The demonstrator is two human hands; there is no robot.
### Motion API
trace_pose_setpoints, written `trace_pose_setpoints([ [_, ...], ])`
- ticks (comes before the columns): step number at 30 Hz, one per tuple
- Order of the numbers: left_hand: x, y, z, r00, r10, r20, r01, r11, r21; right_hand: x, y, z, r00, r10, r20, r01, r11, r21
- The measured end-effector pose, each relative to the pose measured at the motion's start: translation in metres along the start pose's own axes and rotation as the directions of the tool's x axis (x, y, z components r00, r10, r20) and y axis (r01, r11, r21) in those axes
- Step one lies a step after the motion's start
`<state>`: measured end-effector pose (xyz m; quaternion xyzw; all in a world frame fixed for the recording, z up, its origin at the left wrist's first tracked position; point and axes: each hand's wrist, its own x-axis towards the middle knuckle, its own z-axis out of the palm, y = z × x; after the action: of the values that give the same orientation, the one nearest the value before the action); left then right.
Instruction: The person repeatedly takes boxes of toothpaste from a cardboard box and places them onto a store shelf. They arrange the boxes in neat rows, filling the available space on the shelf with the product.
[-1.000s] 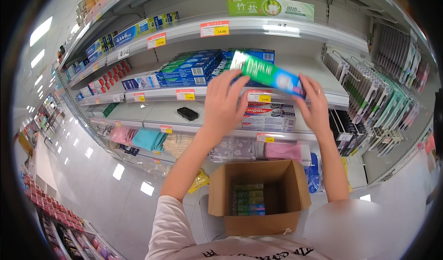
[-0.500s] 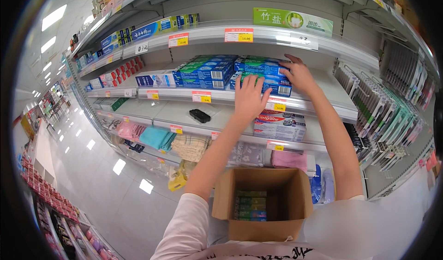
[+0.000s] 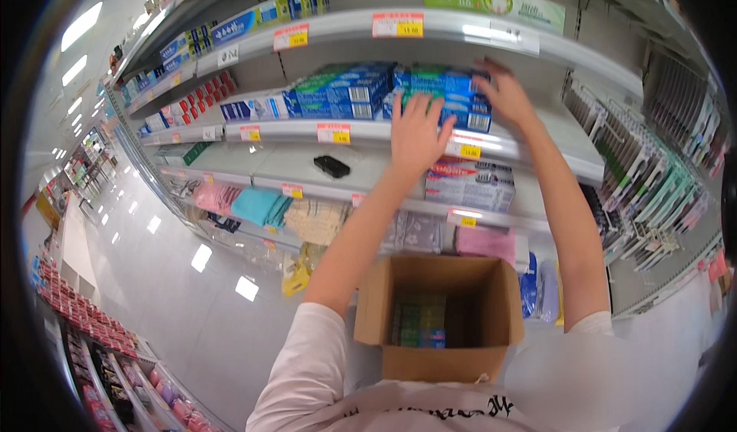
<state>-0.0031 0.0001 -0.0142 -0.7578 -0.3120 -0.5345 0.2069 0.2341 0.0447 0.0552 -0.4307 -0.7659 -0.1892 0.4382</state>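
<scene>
A stack of blue and green cartons lies on a white store shelf. My left hand lies flat against the front of the stack, fingers spread. Over the stack's right end rests my right hand, fingers apart. Neither hand grips a carton. Below my arms an open cardboard box holds several green and blue cartons at its bottom.
More blue and green cartons fill the shelf to the left. A small black object lies on the shelf below. Hanging goods are at the right. Folded cloths sit lower. A glossy aisle floor runs left.
A second ago both hands held a green and blue carton in the air. It went onto the shelf stack, and the hands now press flat on the stack.
</scene>
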Motion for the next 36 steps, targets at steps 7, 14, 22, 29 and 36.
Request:
trace_pose_setpoints([
  [7,-0.017,0.041,-0.029,0.982,0.072,-0.174,-0.114,0.963,-0.244,-0.106,-0.110,-0.057,0.977,0.195,-0.089,-0.138,0.890,0.435],
  [14,-0.189,0.110,-0.001,0.660,-0.097,0.745,0.324,0.932,-0.165,-0.311,-0.117,-0.007,0.638,0.329,0.696,-0.598,0.781,0.180],
  [22,-0.421,0.107,0.106,-0.460,0.030,0.887,0.204,0.976,0.073,-0.427,-0.110,0.047,0.246,0.209,0.946,-0.683,0.730,0.017],
  [29,-0.531,0.119,0.090,-0.497,0.040,0.867,0.219,0.973,0.080,-0.433,-0.113,0.043,0.151,0.271,0.951,-0.705,0.704,-0.089],
  [36,-0.526,0.122,0.065,-0.398,0.076,0.914,0.210,0.978,0.011,-0.431,-0.123,0.033,0.169,0.278,0.946,-0.748,0.661,-0.061],
])
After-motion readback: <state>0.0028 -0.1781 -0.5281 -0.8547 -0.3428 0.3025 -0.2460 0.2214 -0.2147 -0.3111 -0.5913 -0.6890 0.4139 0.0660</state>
